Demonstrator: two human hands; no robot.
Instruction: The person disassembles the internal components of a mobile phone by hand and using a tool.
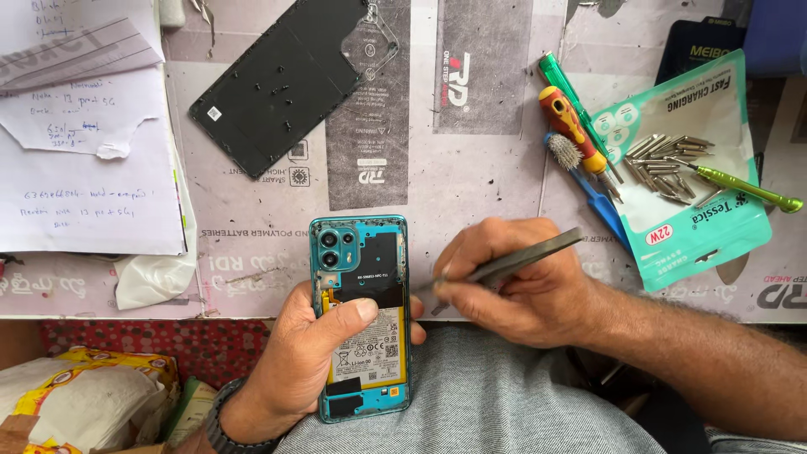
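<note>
Basically: left hand (324, 357) grip clamped round opened teal smartphone (360, 315), back off, thumb pressed on battery (370, 349), phone held over lap at table (471, 181) edge. Right hand (517, 282) grip pinched on metal tweezers (504, 265), tip at phone's right edge near upper half. Removed black back cover (282, 84) lies on table w/ small screws on it, well apart from phone. Screwdrivers (576, 126) + loose driver bits (664, 160) on teal packet (698, 181) at right. Handwritten paper notes (84, 160) at left.

One opened phone (361, 315), one tweezers (513, 262), two screwdrivers (574, 126).
</note>
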